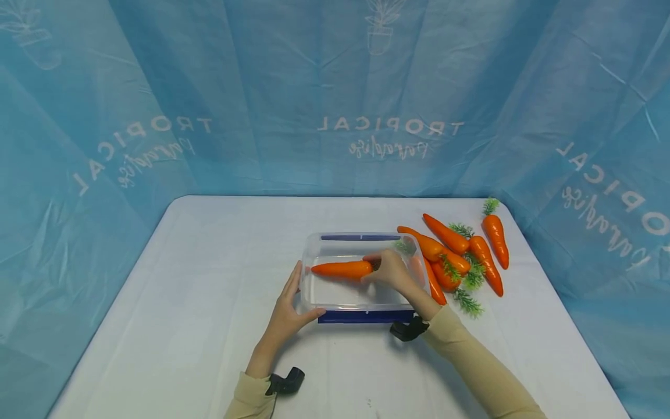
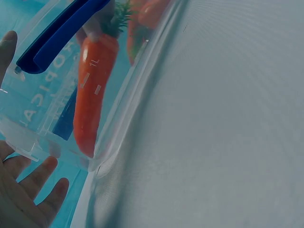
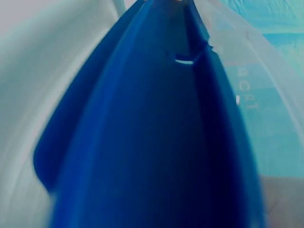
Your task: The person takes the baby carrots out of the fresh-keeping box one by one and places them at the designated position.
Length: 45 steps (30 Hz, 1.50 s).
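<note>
A clear plastic container [image 1: 335, 299] with dark blue latches stands on the white table. My right hand [image 1: 389, 270] reaches into it and grips an orange carrot [image 1: 340, 269] by its leafy top end, the tip pointing left. In the left wrist view the carrot [image 2: 95, 90] shows through the container wall, its green leaves at the top. My left hand [image 1: 287, 311] rests against the container's left side and front left corner, fingers extended and thumb spread. A blue latch [image 3: 142, 133] fills most of the right wrist view, hiding the right hand's fingers there.
Several carrots [image 1: 487, 262] with green tops lie piled right of the container, some close against its right wall. The white table [image 1: 220, 262] extends left and in front. A blue printed curtain [image 1: 282, 87] hangs around the back and sides.
</note>
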Available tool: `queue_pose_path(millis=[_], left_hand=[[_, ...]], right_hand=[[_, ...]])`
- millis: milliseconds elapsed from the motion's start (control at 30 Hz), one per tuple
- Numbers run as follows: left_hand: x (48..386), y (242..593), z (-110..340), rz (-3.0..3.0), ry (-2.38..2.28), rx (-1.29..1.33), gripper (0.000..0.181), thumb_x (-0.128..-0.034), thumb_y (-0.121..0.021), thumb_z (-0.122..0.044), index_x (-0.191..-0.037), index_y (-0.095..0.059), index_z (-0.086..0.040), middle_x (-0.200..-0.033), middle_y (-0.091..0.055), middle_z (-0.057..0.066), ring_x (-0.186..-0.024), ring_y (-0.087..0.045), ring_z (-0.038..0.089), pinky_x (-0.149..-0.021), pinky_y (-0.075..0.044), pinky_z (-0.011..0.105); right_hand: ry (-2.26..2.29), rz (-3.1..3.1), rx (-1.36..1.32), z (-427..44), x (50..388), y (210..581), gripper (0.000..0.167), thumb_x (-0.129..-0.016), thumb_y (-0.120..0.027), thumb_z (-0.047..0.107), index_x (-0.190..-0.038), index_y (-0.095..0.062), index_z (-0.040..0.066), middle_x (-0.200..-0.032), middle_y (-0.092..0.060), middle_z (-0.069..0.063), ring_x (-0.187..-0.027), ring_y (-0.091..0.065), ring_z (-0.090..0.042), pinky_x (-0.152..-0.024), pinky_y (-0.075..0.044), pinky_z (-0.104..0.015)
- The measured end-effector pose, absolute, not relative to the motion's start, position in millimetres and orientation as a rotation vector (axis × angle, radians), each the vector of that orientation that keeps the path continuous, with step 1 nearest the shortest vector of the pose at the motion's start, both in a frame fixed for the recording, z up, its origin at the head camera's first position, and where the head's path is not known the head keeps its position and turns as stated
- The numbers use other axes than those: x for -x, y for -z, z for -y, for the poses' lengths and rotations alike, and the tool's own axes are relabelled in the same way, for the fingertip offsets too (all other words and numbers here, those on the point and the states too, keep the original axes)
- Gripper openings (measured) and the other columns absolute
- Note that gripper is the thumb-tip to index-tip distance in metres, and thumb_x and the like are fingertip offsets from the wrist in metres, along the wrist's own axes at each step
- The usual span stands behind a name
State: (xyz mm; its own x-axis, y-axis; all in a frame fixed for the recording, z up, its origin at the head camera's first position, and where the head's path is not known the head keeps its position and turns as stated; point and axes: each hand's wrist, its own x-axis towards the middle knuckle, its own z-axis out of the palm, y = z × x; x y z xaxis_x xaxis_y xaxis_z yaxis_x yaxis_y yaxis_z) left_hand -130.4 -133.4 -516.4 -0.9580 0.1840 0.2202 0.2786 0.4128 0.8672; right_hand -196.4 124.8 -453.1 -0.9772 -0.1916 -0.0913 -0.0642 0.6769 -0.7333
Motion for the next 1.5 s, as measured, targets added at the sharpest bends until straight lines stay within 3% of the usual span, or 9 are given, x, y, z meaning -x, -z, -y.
queue_pose_path(millis=[433, 700, 900, 1200, 1500], left_hand=[[130, 517, 133, 2.541, 1.623, 0.431, 0.107, -0.0720, -0.082, -0.028, -0.154, -0.014, -0.022, -0.161, -0.016, 0.002, -0.144, -0.029, 0.026, -0.110, -0.037, 0.053], [129, 518, 134, 2.552, 1.615, 0.420, 0.108, -0.0719, -0.082, -0.028, -0.154, -0.013, -0.024, -0.161, -0.015, 0.001, -0.145, -0.027, 0.026, -0.111, -0.037, 0.053], [129, 518, 134, 2.550, 1.583, 0.427, 0.107, -0.0718, -0.082, -0.032, -0.154, -0.013, -0.022, -0.161, -0.017, 0.005, -0.145, -0.027, 0.030, -0.110, -0.038, 0.054], [131, 519, 133, 2.549, 1.552, 0.426, 0.109, -0.0700, -0.082, -0.032, -0.154, -0.014, -0.020, -0.161, -0.018, 0.007, -0.145, -0.026, 0.031, -0.110, -0.038, 0.053], [132, 521, 134, 2.549, 1.559, 0.422, 0.110, -0.0692, -0.083, -0.031, -0.154, -0.014, -0.021, -0.161, -0.018, 0.007, -0.145, -0.027, 0.029, -0.110, -0.039, 0.052]], right_hand=[[1.541, -2.701, 0.268, -136, 175, 444, 0.046, -0.073, -0.082, 0.015, -0.113, -0.069, -0.001, -0.109, -0.070, -0.019, -0.094, -0.069, -0.028, -0.082, -0.059, -0.037], [1.734, -2.758, 0.222, -146, 165, 432, 0.042, -0.073, -0.083, 0.016, -0.111, -0.070, 0.001, -0.105, -0.071, -0.017, -0.084, -0.067, -0.025, -0.073, -0.056, -0.019], [1.822, -2.835, 0.128, -156, 161, 421, 0.045, -0.072, -0.083, 0.017, -0.112, -0.070, 0.001, -0.108, -0.069, -0.017, -0.086, -0.066, -0.027, -0.072, -0.053, -0.013], [1.872, -2.862, -0.034, -172, 156, 410, 0.044, -0.074, -0.082, 0.024, -0.113, -0.070, 0.007, -0.106, -0.071, -0.013, -0.088, -0.063, -0.013, -0.076, -0.052, -0.014], [1.977, -2.882, -0.093, -186, 153, 408, 0.043, -0.074, -0.082, 0.016, -0.113, -0.069, 0.001, -0.106, -0.070, -0.021, -0.077, -0.059, 0.005, -0.071, -0.050, -0.007]])
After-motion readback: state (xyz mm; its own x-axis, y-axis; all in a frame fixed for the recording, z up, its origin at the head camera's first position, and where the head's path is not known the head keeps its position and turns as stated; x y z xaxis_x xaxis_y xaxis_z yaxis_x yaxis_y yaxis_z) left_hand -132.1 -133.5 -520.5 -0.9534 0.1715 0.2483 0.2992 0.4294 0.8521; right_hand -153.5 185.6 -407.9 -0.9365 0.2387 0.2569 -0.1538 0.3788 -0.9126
